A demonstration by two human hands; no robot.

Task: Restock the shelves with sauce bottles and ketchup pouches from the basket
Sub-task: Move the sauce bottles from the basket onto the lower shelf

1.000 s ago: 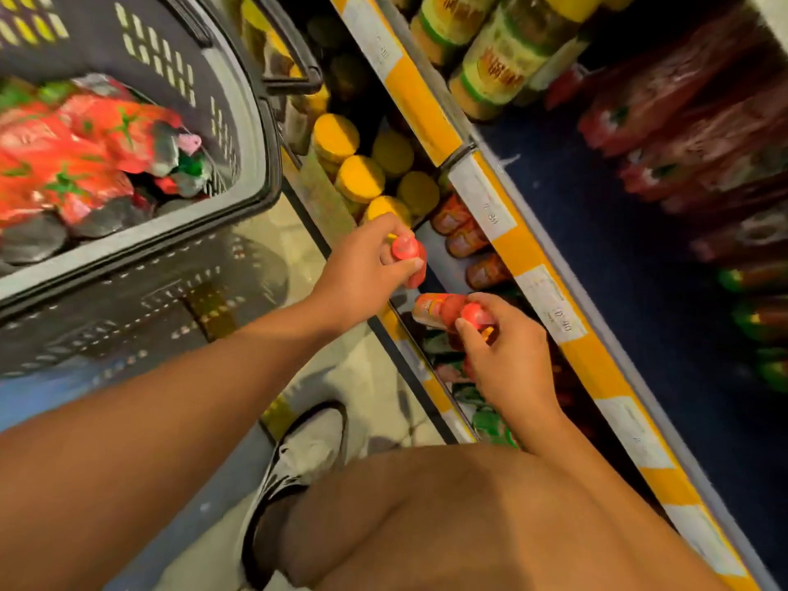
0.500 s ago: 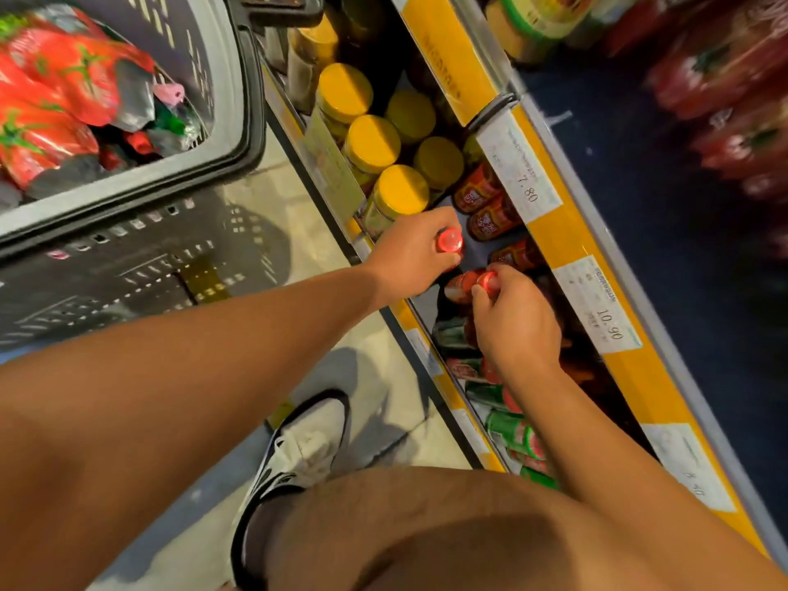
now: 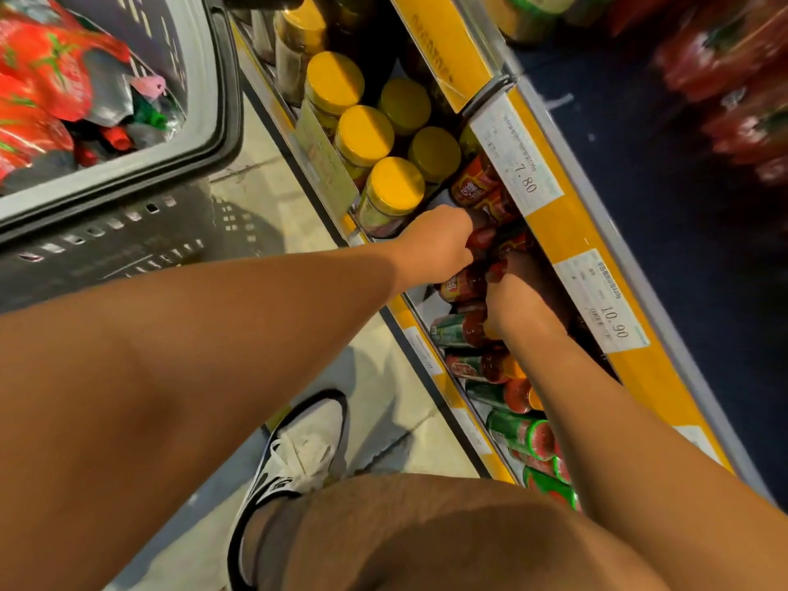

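Both my hands reach into the low shelf (image 3: 567,232) with the yellow price rail. My left hand (image 3: 435,243) is closed around a red sauce bottle (image 3: 479,238) and holds it among the standing red bottles. My right hand (image 3: 522,298) is deeper under the rail, its fingers wrapped on the cap of another red sauce bottle (image 3: 462,285). The grey basket (image 3: 128,181) stands at the upper left with red ketchup pouches (image 3: 38,74) and a few bottles inside.
Yellow-lidded jars (image 3: 396,185) stand in rows just left of my hands. Green-and-red bottles (image 3: 518,432) fill the shelf nearer to me. Red pouches (image 3: 725,70) lie on the upper shelf at right. My knee and white shoe (image 3: 298,458) are on the floor below.
Both hands have pushed further into the shelf, carrying their red bottles in under the price rail. The view has dropped closer to the shelf.
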